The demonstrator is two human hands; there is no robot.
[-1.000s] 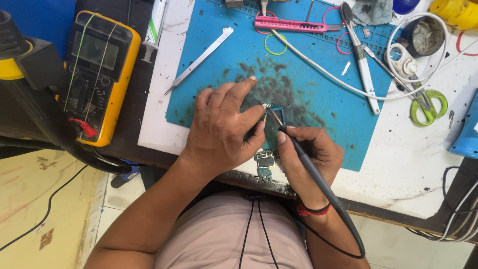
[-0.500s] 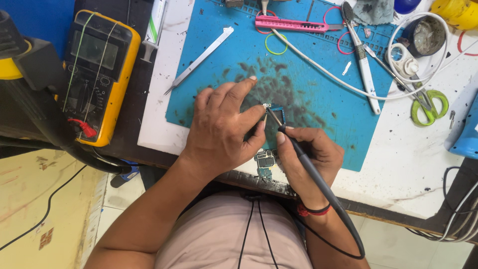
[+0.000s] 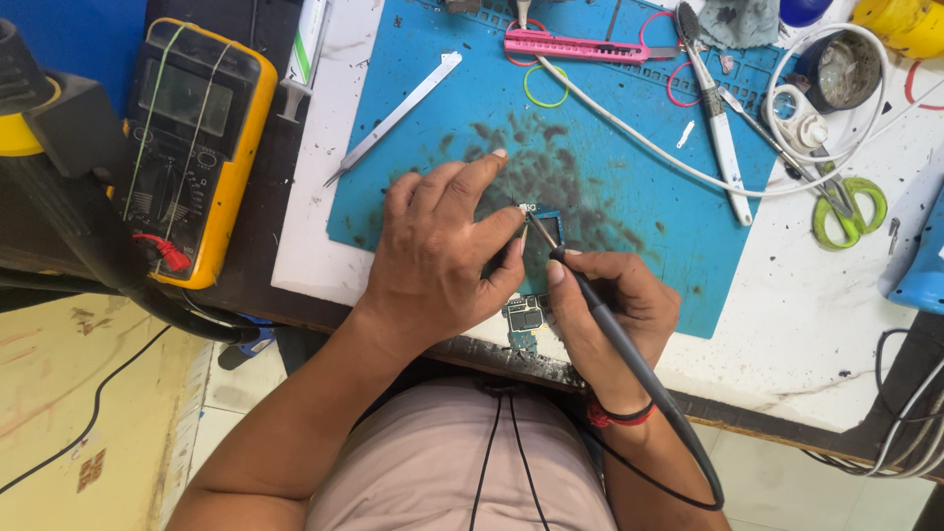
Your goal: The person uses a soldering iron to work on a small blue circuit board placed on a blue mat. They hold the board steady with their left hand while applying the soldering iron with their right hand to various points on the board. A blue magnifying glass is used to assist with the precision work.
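My left hand (image 3: 442, 246) lies flat over a small circuit board (image 3: 553, 228) on the blue work mat (image 3: 610, 147), thumb and forefinger pinching its edge. My right hand (image 3: 615, 305) grips a black soldering iron (image 3: 629, 359) like a pen, its tip touching the board beside my left thumb. The iron's black cord runs back under my right wrist, which wears a red band. A second small circuit board (image 3: 524, 320) sits at the mat's near edge between my hands, partly hidden.
A yellow multimeter (image 3: 192, 147) lies at the left. On the mat are steel tweezers (image 3: 393, 116), a pink cutter (image 3: 580, 45), a white-handled tool (image 3: 723, 147), rubber bands and a white cable. Green-handled scissors (image 3: 848, 208) and a round tin (image 3: 841, 71) lie at the right.
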